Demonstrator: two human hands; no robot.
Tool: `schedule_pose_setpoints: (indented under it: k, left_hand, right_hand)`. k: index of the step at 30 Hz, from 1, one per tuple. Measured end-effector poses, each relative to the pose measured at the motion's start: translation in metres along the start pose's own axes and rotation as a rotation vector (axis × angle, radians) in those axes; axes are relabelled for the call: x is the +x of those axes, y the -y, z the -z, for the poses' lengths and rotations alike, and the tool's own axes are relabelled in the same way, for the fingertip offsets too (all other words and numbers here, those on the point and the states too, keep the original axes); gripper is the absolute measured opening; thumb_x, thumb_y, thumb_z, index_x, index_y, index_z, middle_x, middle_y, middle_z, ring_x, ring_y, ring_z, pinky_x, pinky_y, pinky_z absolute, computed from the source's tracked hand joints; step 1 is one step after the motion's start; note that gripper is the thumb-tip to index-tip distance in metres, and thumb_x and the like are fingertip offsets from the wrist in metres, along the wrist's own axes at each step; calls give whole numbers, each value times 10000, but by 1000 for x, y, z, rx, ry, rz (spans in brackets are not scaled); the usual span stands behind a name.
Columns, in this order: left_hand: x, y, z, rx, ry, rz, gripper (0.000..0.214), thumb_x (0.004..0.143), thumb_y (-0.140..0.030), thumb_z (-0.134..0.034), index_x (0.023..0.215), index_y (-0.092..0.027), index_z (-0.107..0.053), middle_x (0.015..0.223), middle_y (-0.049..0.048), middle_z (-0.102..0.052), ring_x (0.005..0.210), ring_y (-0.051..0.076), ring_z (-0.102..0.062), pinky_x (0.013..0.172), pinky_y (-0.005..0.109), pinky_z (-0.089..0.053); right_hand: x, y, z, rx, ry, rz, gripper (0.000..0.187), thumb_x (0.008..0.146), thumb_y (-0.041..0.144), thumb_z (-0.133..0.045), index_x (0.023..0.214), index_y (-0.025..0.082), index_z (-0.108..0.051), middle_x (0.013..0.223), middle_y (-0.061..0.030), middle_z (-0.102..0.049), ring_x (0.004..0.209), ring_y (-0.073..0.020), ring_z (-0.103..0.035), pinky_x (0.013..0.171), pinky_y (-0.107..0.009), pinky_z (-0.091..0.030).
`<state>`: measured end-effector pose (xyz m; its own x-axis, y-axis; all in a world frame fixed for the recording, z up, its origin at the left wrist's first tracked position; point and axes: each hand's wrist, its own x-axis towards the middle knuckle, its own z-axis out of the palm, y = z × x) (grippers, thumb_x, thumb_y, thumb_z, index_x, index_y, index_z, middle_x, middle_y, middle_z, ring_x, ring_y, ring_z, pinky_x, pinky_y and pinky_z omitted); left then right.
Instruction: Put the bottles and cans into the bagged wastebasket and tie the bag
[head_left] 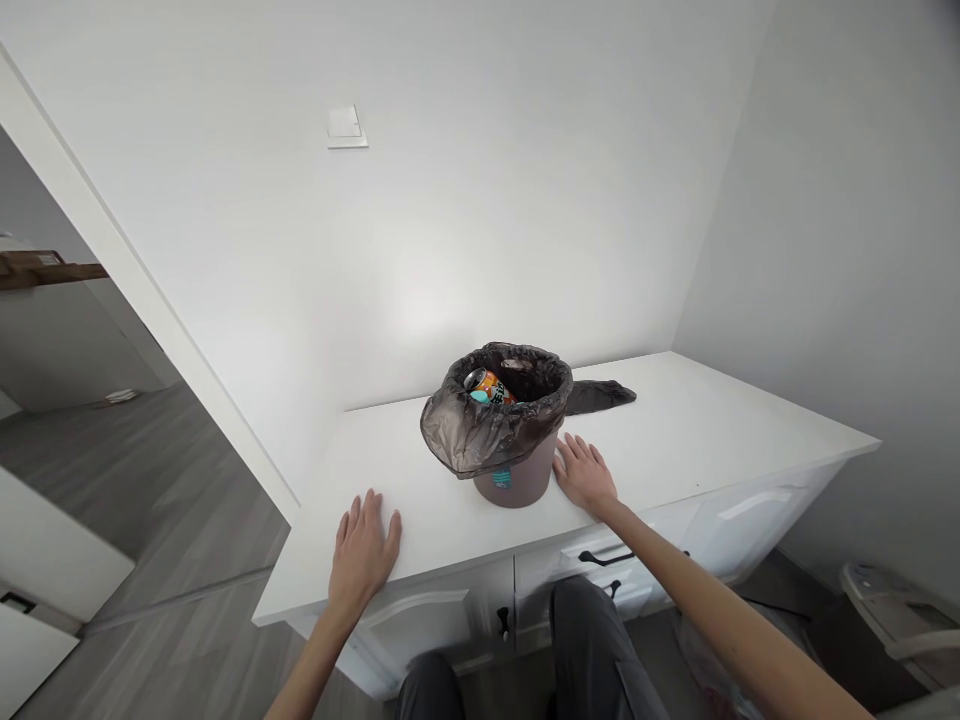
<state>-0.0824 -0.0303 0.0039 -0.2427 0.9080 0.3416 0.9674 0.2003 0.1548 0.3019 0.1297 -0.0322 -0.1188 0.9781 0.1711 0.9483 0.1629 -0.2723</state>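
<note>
Fingers of the left hand lie spread, flat on the counter, holding nothing. The right hand also rests flat, fingers spread, just beside the bin. The bin stands mid-counter, between the hands, lined with a dark bag; a can lies inside. A spare bag lies behind it.

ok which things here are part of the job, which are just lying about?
In hand: bin, its liner, can inside it, right hand by the bin, left hand flat on the desk.
Lying about: dark bag behind the bin, wall switch, drawers.
</note>
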Motion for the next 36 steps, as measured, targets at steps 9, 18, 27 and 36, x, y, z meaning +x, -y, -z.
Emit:
schedule_pose_setpoints:
  k: [9,18,27,36]
  left_hand:
    - [3,8,-9,18,-9,-15,677,1036,-518,-293,1502,-65,-486,1617,173,-475,1558,338,-349,1279,514,-275]
    - [5,11,-10,30,-56,-36,655,1033,-495,-294,1486,-71,-503,1593,164,-510,1535,332,-392,1273,517,-290]
    - [6,22,-18,27,-75,-61,680,1035,-518,-292,1521,-73,-459,1579,165,-526,1530,322,-406,1272,510,-297]
    - [10,25,-17,2,-70,-80,646,1038,-473,-301,1558,-106,-412,1584,148,-523,1534,310,-400,1275,505,-293]
  right_hand:
    - [6,-5,-10,8,-9,-17,609,1085,453,-240,1609,205,-430,1724,-52,-300,1605,-227,-216,1299,-414,-100]
    - [8,0,-7,-7,-33,3,620,1082,423,-237,1611,164,-428,1718,-80,-310,1598,-258,-235,1294,-430,-103]
    - [10,0,-12,-15,-39,5,620,1079,420,-252,1612,157,-430,1719,-89,-302,1606,-269,-215,1295,-453,-96]
    - [13,2,-10,-25,-71,30,615,1086,398,-248,1612,134,-427,1718,-106,-296,1603,-295,-225,1301,-477,-105]
